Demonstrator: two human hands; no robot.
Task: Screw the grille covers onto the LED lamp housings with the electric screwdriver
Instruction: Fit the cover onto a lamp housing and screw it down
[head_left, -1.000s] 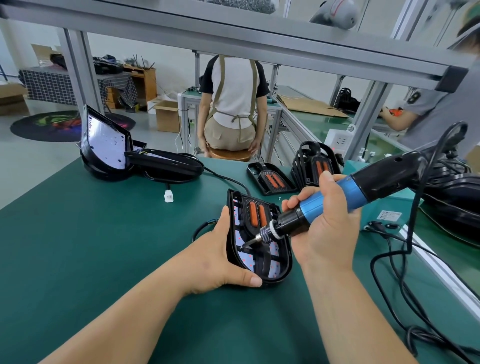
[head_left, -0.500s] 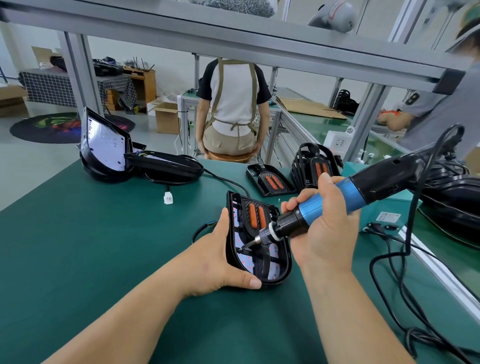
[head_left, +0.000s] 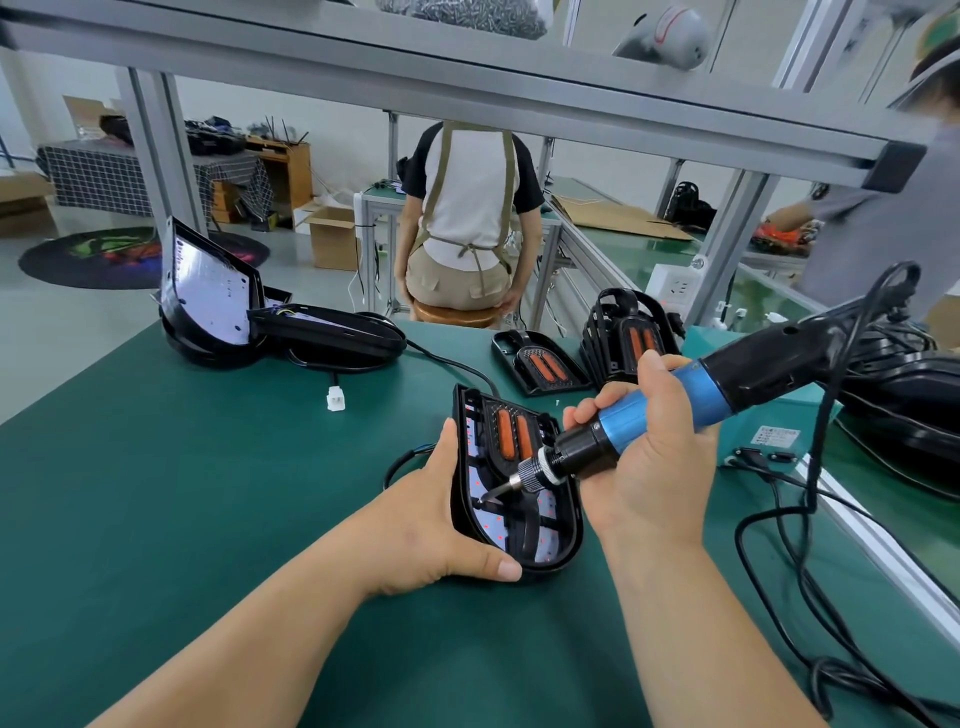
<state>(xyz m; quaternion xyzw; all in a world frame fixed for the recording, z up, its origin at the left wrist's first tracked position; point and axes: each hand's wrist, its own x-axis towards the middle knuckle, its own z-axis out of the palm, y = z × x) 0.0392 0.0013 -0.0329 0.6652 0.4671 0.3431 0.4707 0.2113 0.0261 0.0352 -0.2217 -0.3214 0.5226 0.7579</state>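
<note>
A black LED lamp housing (head_left: 550, 540) with a black grille cover and two orange lenses stands tilted on the green table. My left hand (head_left: 436, 525) grips its left rim, thumb along the near edge. My right hand (head_left: 649, 467) holds the blue and black electric screwdriver (head_left: 675, 405). Its bit tip touches the left part of the grille, near my left hand.
Two more lamp housings (head_left: 218, 291) lie at the back left with a white cable plug (head_left: 335, 400). A loose grille cover (head_left: 540, 366) and a stack of covers (head_left: 628, 332) sit behind. Black cables (head_left: 779, 571) trail at right. A person sits beyond the table; another stands at far right.
The screwdriver bit has shifted slightly left and down across the grille. Both hands keep their holds and the housing stays in place.
</note>
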